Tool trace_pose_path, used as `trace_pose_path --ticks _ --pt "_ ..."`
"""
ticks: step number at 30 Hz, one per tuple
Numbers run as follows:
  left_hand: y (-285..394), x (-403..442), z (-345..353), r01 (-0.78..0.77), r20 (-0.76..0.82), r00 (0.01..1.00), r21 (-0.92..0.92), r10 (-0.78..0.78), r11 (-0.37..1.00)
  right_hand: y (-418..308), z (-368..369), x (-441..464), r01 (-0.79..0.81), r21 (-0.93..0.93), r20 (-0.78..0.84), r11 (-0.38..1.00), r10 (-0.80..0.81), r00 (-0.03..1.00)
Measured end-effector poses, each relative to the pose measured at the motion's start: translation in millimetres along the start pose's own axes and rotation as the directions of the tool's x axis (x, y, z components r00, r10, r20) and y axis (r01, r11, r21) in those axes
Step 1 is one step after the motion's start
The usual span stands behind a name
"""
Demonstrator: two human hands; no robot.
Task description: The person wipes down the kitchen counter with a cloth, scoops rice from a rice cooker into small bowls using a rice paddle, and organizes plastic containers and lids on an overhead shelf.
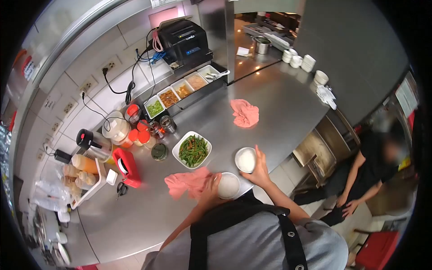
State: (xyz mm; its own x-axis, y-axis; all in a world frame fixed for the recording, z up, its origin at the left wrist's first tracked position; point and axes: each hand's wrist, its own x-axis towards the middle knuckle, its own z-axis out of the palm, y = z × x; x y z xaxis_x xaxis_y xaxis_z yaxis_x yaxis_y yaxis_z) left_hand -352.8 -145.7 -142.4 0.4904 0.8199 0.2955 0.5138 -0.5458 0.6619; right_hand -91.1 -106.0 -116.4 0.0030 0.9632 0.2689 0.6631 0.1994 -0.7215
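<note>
My left hand (209, 192) is wrapped round the left side of a white bowl (229, 186) filled with something white, close to the counter's front edge. A second white bowl (246, 160), with a white mound inside, is gripped at its right side by my right hand (259, 171). Beside my left hand lies a crumpled pink cloth (186, 182). Just behind the cloth, a square white dish (195, 150) holds green beans. Another pink cloth (245, 113) lies farther back on the steel counter (279, 108).
Along the wall stand a black printer (184, 42), containers of toppings (168, 98), red-lidded jars (143, 137), a red holder (127, 168), scissors (121, 189) and a bottle tray (90, 189). Small bowls (308, 63) are stacked at the back right. Another person (373, 166) sits at the right.
</note>
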Motion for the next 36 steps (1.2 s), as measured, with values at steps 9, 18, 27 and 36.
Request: trace_pose_path --ticks 9,18,27,36 --pt "28.2 95.7 47.6 0.307 -0.355 0.895 0.05 -0.271 0.95 43.5 63.7 208.6 0.278 0.073 0.189 0.958 -0.287 0.939" --pt "-5.1 222.5 31.2 0.497 -0.424 0.821 0.206 -0.381 0.843 88.7 47.3 310.8 0.244 0.099 0.182 0.965 -0.259 0.949" --pt "-84.7 295.5 -5.0 0.666 -0.45 0.728 0.286 -0.517 0.689 130.4 3.4 193.6 0.439 -0.244 0.345 0.865 -0.345 0.873" --pt "18.6 93.9 -0.6 0.426 -0.398 0.875 0.368 -0.274 0.826 91.1 -32.7 88.6 0.585 0.058 0.556 0.809 -0.513 0.654"
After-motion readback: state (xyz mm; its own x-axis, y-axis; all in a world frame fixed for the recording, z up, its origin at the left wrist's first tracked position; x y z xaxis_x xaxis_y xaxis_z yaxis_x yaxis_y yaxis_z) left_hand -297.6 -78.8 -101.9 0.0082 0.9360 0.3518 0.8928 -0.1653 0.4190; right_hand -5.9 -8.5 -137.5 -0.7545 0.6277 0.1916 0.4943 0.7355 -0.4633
